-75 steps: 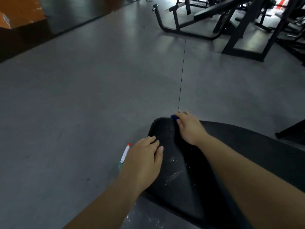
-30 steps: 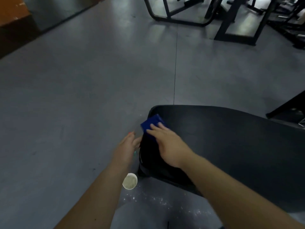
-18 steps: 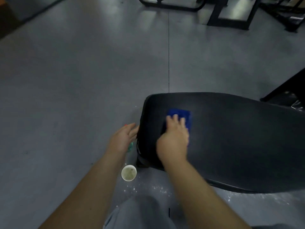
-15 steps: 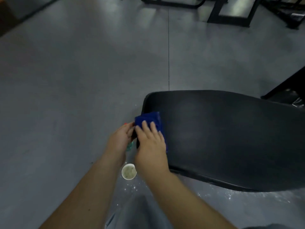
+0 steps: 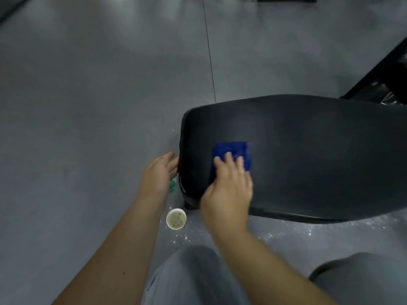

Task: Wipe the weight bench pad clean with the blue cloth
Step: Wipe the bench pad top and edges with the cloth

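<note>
The weight bench pad [image 5: 308,155], black and gently curved, lay across the right half of the head view, with its rounded end pointing left. The blue cloth [image 5: 232,150] lay flat on the upper surface of the pad, near that rounded end and slightly toward the near edge.

The right hand [image 5: 229,190] rested palm down on the cloth. Its fingers [image 5: 229,158] were extended, close together and pressed flat on the near half of the cloth. They were not curled around it. The far half of the cloth showed beyond the fingertips.

The left hand [image 5: 158,172] was positioned at the rounded end of the pad, palm turned toward it. Its fingers [image 5: 169,159] were straight, slightly apart and held nothing. It could not be determined whether they were touching the pad end or were just beside it.

A small white cup [image 5: 176,219] stood on the grey floor [image 5: 88,106], just below the near corner of the pad and between the two forearms. A teal object [image 5: 173,184], mostly hidden, showed between the left hand and the pad. White specks [image 5: 286,233] lay scattered on the floor along the near edge of the pad. The person's grey trouser knees [image 5: 193,278] filled the bottom of the view. A dark frame member [image 5: 378,69] ran diagonally at upper right.
</note>
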Motion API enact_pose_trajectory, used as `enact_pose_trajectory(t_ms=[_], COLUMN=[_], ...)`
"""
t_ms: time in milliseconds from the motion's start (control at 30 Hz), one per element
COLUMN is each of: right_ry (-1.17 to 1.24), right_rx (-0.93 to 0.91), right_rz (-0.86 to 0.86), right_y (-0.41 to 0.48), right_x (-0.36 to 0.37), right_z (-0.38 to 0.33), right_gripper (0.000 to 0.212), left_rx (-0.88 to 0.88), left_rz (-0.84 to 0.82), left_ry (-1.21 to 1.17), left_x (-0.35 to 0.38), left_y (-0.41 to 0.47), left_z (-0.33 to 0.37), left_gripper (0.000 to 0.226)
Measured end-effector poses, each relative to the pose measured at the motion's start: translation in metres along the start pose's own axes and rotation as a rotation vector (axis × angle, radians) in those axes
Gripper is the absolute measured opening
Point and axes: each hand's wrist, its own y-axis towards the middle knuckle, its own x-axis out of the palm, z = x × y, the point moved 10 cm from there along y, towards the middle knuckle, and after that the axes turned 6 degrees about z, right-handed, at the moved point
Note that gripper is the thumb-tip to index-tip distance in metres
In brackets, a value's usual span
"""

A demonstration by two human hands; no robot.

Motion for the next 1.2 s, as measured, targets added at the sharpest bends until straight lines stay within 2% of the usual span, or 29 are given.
enact_pose_trajectory(t_ms=[133,200,267,333,433,500,567,633,700,800,867,967,1100,1200], right_ry=[-0.043,-0.105,-0.172,-0.2,-0.19,-0.204,-0.228,-0.267,-0.379,-0.634,-0.703,-0.63,-0.428,-0.398], right_rx=[-0.295,-0.5,-0.637,-0.596,-0.389,-0.313,-0.316,-0.454,-0.69,-0.918,-1.02,-1.133,-1.238,-1.32], right_rz=[-0.178,-0.284,-0.338,-0.289,-0.18,-0.106,-0.088,-0.149,-0.246,-0.272,-0.286,-0.238,-0.124,-0.088], right_y=[-0.042,-0.05,-0.053,-0.047,-0.044,-0.047,-0.052,-0.063,-0.081,-0.085,-0.083,-0.081,-0.076,-0.066], right_x=[0.033,0.033,0.023,0.003,-0.019,-0.016,0.001,0.029,0.058,0.073,0.069,0.053,0.011,-0.021], right_z=[-0.058,-0.055,-0.029,0.01,0.05,0.045,0.015,-0.029,-0.063,-0.059,-0.043,-0.029,-0.001,0.039], right_gripper=[0.066,0.074,0.073,0.072,0.071,0.07,0.073,0.075,0.069,0.061,0.06,0.06,0.049,0.046], left_rx=[-0.036,-0.047,-0.045,-0.038,-0.04,-0.052,-0.052,-0.055,-0.071,-0.085,-0.08,-0.064,-0.072,-0.08], left_rz=[-0.042,-0.048,-0.059,-0.057,-0.056,-0.044,-0.044,-0.033,-0.015,-0.023,-0.045,-0.026,0.017,0.029], left_ry=[0.026,0.064,0.066,0.045,0.039,0.024,0.021,0.001,-0.033,-0.026,-0.003,-0.017,-0.046,-0.071], left_x=[-0.005,-0.008,-0.007,-0.004,-0.001,-0.002,-0.002,-0.003,-0.007,-0.013,-0.014,-0.013,-0.011,-0.013], left_y=[0.002,0.006,0.009,0.009,0.008,0.009,0.009,0.007,0.008,0.014,0.016,0.015,0.015,0.018], left_z=[-0.001,0.002,0.006,0.007,0.002,0.0,0.0,0.001,-0.003,-0.007,-0.007,-0.006,-0.01,-0.012], left_gripper=[0.038,0.042,0.044,0.045,0.045,0.046,0.047,0.045,0.043,0.044,0.044,0.044,0.045,0.046])
